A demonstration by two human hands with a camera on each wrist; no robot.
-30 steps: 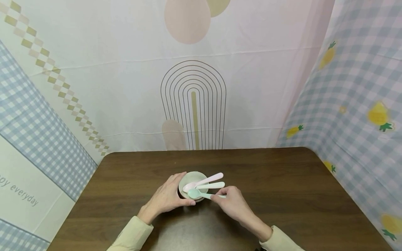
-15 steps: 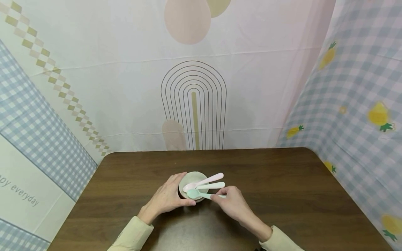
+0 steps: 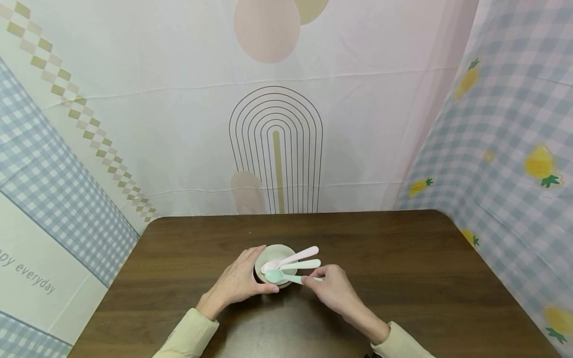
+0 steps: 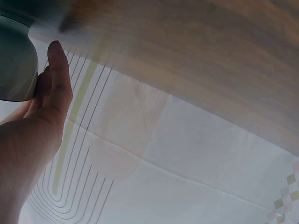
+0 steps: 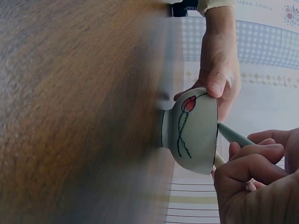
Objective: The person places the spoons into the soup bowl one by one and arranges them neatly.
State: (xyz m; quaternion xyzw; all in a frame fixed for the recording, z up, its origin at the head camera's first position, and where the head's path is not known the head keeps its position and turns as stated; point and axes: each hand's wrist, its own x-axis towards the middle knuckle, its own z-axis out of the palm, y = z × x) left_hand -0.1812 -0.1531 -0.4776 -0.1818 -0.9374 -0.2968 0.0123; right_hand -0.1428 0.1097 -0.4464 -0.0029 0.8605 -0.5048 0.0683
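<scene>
Dark wood grain runs across the table (image 3: 403,278) where we see a small pale green bowl (image 3: 274,259) standing near the front edge, a red bud on a thin stem painted on its side (image 5: 187,126). Three spoons rest in it with handles pointing right: a pink spoon (image 3: 295,256) farthest back, a white spoon (image 3: 304,264) in the middle, a mint spoon (image 3: 279,276) nearest us. Our right hand (image 3: 333,291) pinches the mint spoon's handle between curled fingertips and thumb. Our left hand (image 3: 235,283) cups the bowl's left side, thumb on the rim. Patterned cloth (image 3: 179,124) hangs behind
</scene>
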